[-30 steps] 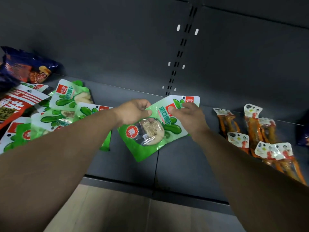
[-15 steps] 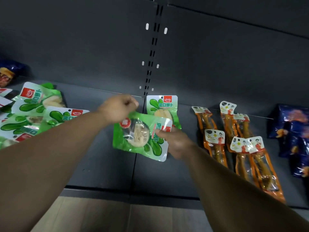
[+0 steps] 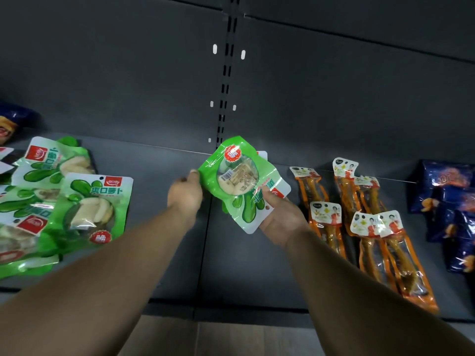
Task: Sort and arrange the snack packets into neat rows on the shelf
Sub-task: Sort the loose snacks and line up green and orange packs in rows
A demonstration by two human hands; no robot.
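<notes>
Head view: the right hand (image 3: 280,217) grips the green packet (image 3: 244,186) from below, lifted and tilted above the shelf (image 3: 159,227); the left hand (image 3: 185,196) pinches its edge. Best to square it up, then lay it flat beside the orange packets (image 3: 359,214).

Your hands hold a green plastic pouch (image 3: 244,183) between piled green pouches (image 3: 64,201) left and long orange-edged packets (image 3: 370,222) right.

1. A glossy green plastic snack packet (image 3: 243,181) is held tilted above the dark grey metal shelf (image 3: 154,201).
2. The right hand (image 3: 281,214) grips its lower corner; the left hand (image 3: 185,194) pinches its left edge.
3. More green packets (image 3: 64,196) lie piled on the left, and long orange packets (image 3: 365,222) lie on the right.
</notes>
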